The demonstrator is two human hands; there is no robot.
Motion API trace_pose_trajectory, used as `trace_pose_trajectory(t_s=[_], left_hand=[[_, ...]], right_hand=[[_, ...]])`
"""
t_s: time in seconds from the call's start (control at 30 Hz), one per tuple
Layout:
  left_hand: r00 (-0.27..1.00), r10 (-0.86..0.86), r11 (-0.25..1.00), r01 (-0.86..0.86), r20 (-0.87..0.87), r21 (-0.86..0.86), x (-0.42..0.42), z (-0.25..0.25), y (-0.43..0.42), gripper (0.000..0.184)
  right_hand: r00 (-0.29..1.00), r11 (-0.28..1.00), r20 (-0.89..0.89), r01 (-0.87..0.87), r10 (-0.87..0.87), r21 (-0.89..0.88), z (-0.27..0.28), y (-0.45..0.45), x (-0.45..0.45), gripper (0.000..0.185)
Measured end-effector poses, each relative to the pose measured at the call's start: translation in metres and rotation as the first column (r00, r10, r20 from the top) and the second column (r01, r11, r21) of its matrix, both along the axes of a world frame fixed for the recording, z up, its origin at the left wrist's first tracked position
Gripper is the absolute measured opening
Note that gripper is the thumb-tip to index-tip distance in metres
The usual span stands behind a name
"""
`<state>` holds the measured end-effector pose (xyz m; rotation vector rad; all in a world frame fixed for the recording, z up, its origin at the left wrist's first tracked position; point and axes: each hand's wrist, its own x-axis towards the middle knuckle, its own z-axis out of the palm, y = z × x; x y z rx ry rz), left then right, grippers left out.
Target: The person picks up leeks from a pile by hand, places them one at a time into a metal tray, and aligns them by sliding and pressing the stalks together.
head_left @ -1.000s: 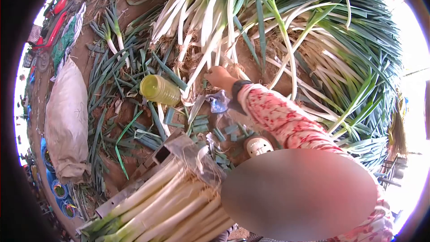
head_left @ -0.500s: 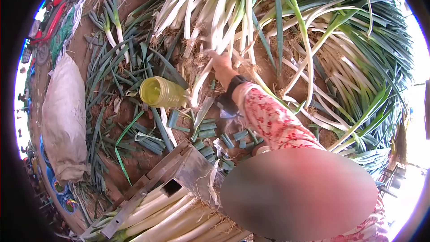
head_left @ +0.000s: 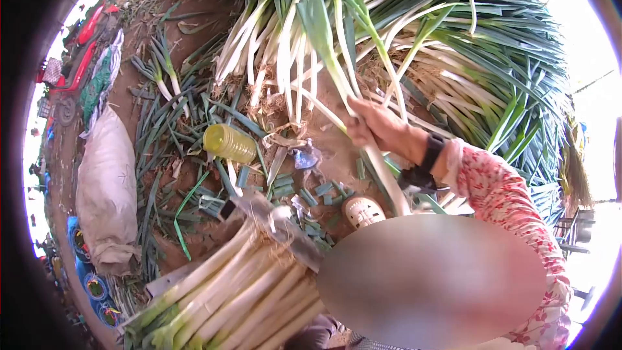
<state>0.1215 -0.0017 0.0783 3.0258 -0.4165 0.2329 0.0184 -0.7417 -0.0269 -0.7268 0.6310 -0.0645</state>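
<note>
My right hand [head_left: 382, 126] is closed around a long leek [head_left: 334, 68], with the green leaves running up and away and the pale stalk passing down below the fingers. A dark band is on the wrist under a floral sleeve [head_left: 502, 185]. Just beyond the hand lies a large pile of leeks [head_left: 492, 58], white ends and roots facing inward. Nearer me, a thick row of leeks [head_left: 253, 291] lies against a metal frame [head_left: 295, 240]. My left hand is out of sight. A blurred oval covers the lower right middle.
A yellow-green plastic container [head_left: 230, 142] lies on its side among leaf scraps. Short cut green pieces [head_left: 282, 185] are scattered on the soil. A filled white sack [head_left: 107, 194] lies at left. A light perforated shoe [head_left: 361, 212] shows beside the blurred oval.
My right hand has come back from the root ends of the pile toward me and to the right, now with a leek in it. The view has shifted too.
</note>
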Motion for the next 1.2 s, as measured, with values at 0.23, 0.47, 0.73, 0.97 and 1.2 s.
trace_pose_trajectory(t_s=[0.23, 0.47, 0.73, 0.97, 1.2], left_hand=[[0.992, 0.118, 0.987, -0.113, 0.044, -0.110, 0.005, 0.043, -0.096, 0.046], [0.723, -0.653, 0.213, -0.108, -0.223, -0.971, -0.068, 0.097, -0.324, 0.058], [0.745, -0.657, -0.643, -0.475, 0.115, -0.601, -0.078, 0.141, -0.389, 0.031], [0.918, -0.395, -0.704, -0.325, -0.032, -0.631, -0.057, 0.134, -0.340, 0.033], [0.850, -0.513, -0.708, -0.340, 0.119, -0.619, -0.049, 0.121, -0.278, 0.032]], right_hand=[[0.943, 0.959, 0.215, -0.274, 0.254, 0.070, 0.128, 0.050, -0.093, 0.038], [0.724, 0.732, 0.195, -0.568, 0.662, -0.376, 0.218, 0.125, -0.107, 0.046], [0.452, 0.078, -0.266, -0.611, 0.851, -0.788, 0.237, 0.164, -0.095, 0.040], [0.636, -0.082, -0.266, -0.304, 0.725, -0.949, 0.201, 0.137, -0.145, 0.036], [0.605, 0.061, -0.269, -0.468, 0.749, -0.881, 0.203, 0.156, -0.145, 0.039]])
